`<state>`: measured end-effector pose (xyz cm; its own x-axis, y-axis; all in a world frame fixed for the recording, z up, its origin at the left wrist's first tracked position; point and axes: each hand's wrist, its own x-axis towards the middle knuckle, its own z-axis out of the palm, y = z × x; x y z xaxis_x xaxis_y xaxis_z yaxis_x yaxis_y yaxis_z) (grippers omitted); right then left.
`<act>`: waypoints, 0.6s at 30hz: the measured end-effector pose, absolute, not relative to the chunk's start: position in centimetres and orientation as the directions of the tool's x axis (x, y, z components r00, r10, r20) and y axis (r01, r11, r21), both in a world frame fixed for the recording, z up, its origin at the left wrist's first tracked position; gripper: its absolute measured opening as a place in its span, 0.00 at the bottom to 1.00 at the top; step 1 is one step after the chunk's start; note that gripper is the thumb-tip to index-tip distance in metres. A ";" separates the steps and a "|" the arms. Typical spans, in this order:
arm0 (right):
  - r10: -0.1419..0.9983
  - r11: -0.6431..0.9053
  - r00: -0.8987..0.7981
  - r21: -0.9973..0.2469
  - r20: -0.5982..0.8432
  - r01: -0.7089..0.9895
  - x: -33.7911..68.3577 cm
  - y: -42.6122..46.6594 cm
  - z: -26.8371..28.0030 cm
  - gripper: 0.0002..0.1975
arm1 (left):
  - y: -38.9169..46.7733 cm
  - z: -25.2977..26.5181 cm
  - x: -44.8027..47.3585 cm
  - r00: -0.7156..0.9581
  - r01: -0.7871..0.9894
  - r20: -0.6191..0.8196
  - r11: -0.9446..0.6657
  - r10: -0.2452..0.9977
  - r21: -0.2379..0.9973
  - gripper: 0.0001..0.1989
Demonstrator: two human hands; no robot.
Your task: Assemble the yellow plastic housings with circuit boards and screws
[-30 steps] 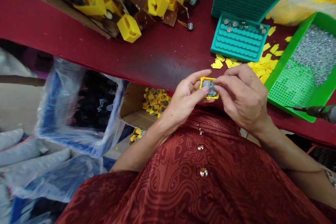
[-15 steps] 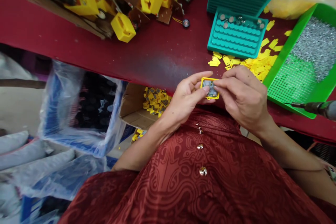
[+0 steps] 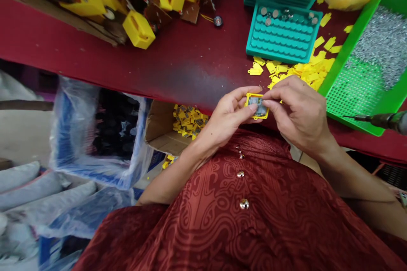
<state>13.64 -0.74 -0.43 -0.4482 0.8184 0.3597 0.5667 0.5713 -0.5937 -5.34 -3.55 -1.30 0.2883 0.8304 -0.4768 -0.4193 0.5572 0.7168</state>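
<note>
A small yellow plastic case (image 3: pixel 257 106) with a grey panel inside is held between my hands, close to the table's front edge. My left hand (image 3: pixel 233 110) grips it from the left, the thumb lying across the panel. My right hand (image 3: pixel 299 112) is closed in a pinch at the case's right edge; whatever may be between the thumb and forefinger is too small to make out. Just beyond, loose yellow plastic pieces (image 3: pixel 313 75) lie scattered beside a teal tray (image 3: pixel 281 38) with several round metal discs.
On the right stands a green basket (image 3: pixel 352 93) of small metal parts, with a screwdriver tip (image 3: pixel 359 117) over its edge. Yellow housings (image 3: pixel 140 29) crowd the back left. Below the table are a cardboard box (image 3: pixel 160 129) of yellow pieces and a plastic-lined blue crate (image 3: pixel 68 135).
The view has shifted slightly, so the table things appear a little higher and further left. My hands keep nearly the same hold on the yellow case; my right fingertips have moved slightly.
</note>
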 end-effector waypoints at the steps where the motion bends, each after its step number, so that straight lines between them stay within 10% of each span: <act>1: 0.826 0.559 -0.447 -0.594 0.344 0.578 13.7 -0.8 -0.4 0.06 | -3.6 -1.3 -5.3 0.287 -0.427 -0.483 0.561 0.827 0.709 0.20; 18: 0.864 0.464 -0.190 -0.591 0.466 0.660 16.7 -4.8 3.3 0.08 | -1.9 -2.4 -4.5 0.253 -0.374 -0.474 0.537 0.843 0.756 0.24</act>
<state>16.73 -4.82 3.29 -0.1905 0.8639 0.4662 0.6599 0.4643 -0.5908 -4.49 -1.88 -2.40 0.2527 0.8433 -0.4743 -0.3745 0.5373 0.7557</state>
